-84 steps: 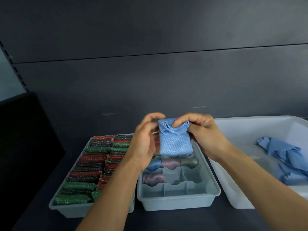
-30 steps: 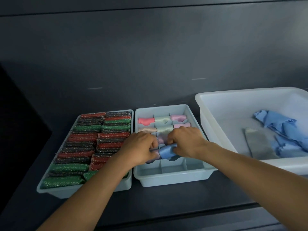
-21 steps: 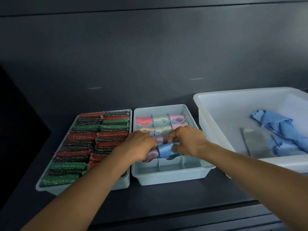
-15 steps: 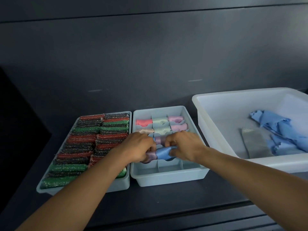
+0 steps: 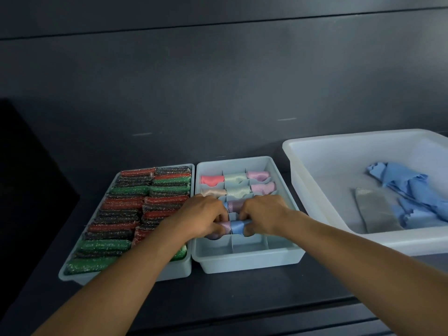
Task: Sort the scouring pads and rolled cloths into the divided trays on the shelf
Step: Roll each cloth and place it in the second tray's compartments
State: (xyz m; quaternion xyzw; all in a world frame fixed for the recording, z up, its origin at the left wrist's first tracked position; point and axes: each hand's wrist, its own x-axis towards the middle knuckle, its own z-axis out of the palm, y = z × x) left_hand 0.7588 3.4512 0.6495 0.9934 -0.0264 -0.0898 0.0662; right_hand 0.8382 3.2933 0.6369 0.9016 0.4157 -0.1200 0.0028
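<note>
Blue rolled satin cloth [image 5: 237,226] is sitting in a middle compartment of the pale blue divided plastic tray [image 5: 247,261], with the left hand [image 5: 204,218] and right hand [image 5: 263,215] both pinching its ends closed between fingertips, beside the tray of glittery scouring pads [image 5: 126,214].

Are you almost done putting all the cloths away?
Partly. The tray of glittery green, red and black scouring pads looks full, and the divided grey tray holds several rolled cloths. Both hands, left hand and right hand, press a blue rolled cloth into a compartment. Its front row is empty, and loose blue cloths wait in the white tub.
</note>
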